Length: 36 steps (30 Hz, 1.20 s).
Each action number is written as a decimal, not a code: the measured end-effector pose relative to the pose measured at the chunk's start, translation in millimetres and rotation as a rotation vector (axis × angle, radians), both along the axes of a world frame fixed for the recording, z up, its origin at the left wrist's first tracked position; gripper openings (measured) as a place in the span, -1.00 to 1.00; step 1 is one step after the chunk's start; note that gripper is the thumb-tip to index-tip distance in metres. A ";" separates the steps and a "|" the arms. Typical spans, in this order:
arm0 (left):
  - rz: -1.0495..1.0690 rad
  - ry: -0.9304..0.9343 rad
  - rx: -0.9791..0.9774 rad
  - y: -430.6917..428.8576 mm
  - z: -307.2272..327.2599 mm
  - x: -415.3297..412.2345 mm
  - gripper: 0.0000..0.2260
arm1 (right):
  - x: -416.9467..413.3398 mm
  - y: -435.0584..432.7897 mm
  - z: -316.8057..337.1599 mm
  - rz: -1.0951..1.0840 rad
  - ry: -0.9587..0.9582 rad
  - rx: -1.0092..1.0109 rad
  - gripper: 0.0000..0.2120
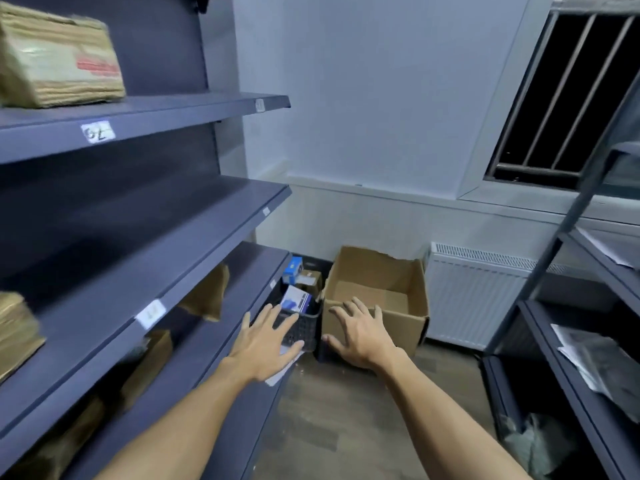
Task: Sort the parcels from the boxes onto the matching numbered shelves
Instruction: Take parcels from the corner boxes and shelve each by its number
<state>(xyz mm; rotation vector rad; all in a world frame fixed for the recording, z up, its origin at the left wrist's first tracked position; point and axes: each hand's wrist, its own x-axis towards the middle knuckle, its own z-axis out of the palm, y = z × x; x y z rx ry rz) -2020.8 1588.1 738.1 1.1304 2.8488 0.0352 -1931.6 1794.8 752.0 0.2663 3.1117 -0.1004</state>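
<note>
Head view shows us the parcels [296,299] that remain to be sorted: a blue-and-white carton standing on end, with a smaller blue pack and a small brown one behind it. All of them sit in a dark basket [306,329] on the floor at the end of the aisle. Just beside it on the right, a cardboard box [398,325] stands open, and as far as we can see inside it shows only its bare bottom.

We judge the job partly done, with one box emptied and the basket not yet cleared.

Our left hand [263,344] reaches toward the basket with fingers spread and holds nothing. We cannot tell whether it touches the rim. Our right hand [360,336] is also spread and empty, in front of the box's near wall.

On the left, the shelves [145,114] already carry several brown paper parcels. One is on the top board [59,60], one is at the far left edge, and more are on the lower boards [207,296]. A white label [98,132] on the upper board's front edge bears handwritten digits too blurred for us to read with confidence, and a second label [150,313] lower down is unreadable.

On the right, a second rack [568,233] holds grey bags [602,365] and sheets of paper. A radiator [478,299] stands against the back wall.
</note>
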 end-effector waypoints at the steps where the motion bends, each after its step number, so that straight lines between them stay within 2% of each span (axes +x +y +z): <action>1: -0.015 0.001 -0.002 7.6 1.5 -14.8 -0.10 | -12.1 6.0 2.8 -0.014 0.012 -0.001 -0.37; 4: -0.051 0.009 0.001 32.1 3.5 -54.5 -0.15 | -40.2 25.9 6.3 -0.058 0.023 -0.006 -0.38; 7: -0.099 0.009 -0.008 56.0 0.6 -82.4 0.08 | -58.4 47.6 4.7 -0.097 0.012 -0.019 -0.39; 9: -0.116 0.007 -0.001 73.1 -3.8 -98.9 0.13 | -69.1 62.7 0.8 -0.120 0.010 -0.028 -0.39; 12: -0.141 -0.008 -0.009 98.3 -12.8 -119.9 0.09 | -86.7 87.7 -7.8 -0.144 -0.018 -0.031 -0.38; 19: -0.139 0.002 -0.038 173.2 -32.0 -177.5 -0.25 | -151.2 167.4 -30.8 -0.117 -0.033 -0.082 -0.37; 26: -0.046 0.000 -0.056 254.9 -26.7 -249.2 -0.11 | -218.1 268.8 -41.9 -0.068 -0.041 -0.134 -0.35; 36: 0.032 -0.021 -0.099 326.5 -44.5 -315.7 -0.17 | -310.1 345.1 -64.0 0.010 -0.083 -0.175 -0.33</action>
